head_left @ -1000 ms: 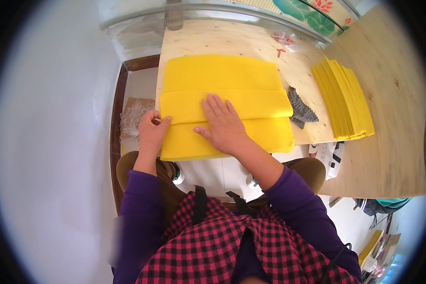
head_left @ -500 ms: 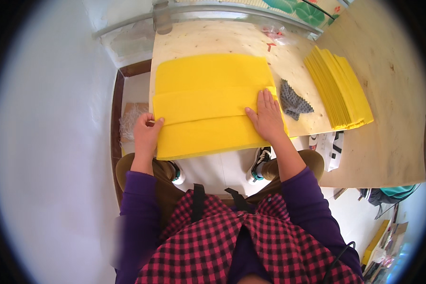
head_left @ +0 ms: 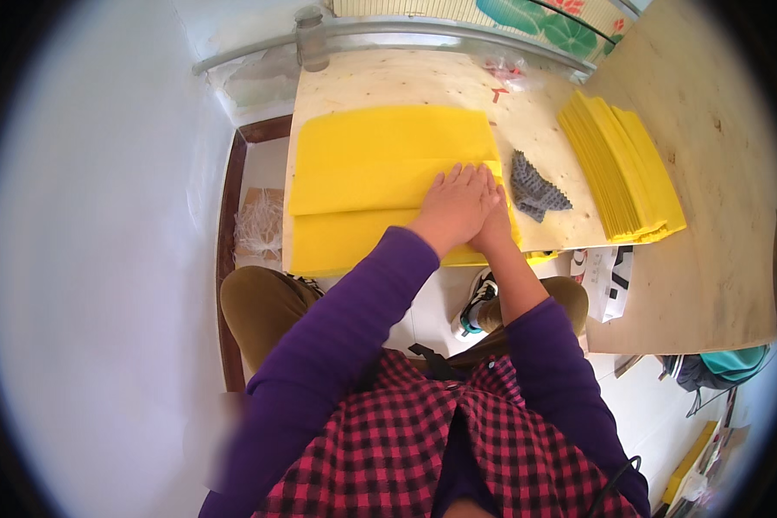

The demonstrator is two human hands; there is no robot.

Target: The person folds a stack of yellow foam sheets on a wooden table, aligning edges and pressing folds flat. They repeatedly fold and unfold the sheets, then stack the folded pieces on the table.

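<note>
Change since earlier: left hand (head_left: pixel 454 207) moved from the left edge of the yellow sheet (head_left: pixel 380 164) across to its right side; now next to the right hand (head_left: pixel 495 220), which stayed near the right edge.
Left hand: open, flat, palm down, fingers stretched out and close together; pressing on the yellow sheet near its right edge; gripping nothing.
Right hand: also open and flat, palm down on the sheet's right edge; touching the left hand side by side, partly covered by it; holding nothing.
Yellow sheet: large, thin, folded, with layered edges visible as horizontal lines; lying flat on the wooden board (head_left: pixel 388 82), near edge reaching the board's front edge above the knees.
Grey cloth (head_left: pixel 533 186): small, dark, textured, crumpled; on the board just beside the right hand, to its right, not touched.
Yellow stack (head_left: pixel 622 168): many similar yellow sheets piled in a fan, on the right part of the board, well apart from the hands.
Metal pipe (head_left: pixel 388 34): running along the far side of the board.
Clothing: purple sleeves (head_left: pixel 345 328), red and black checked apron (head_left: pixel 414 440), brown trousers (head_left: pixel 259 302).
</note>
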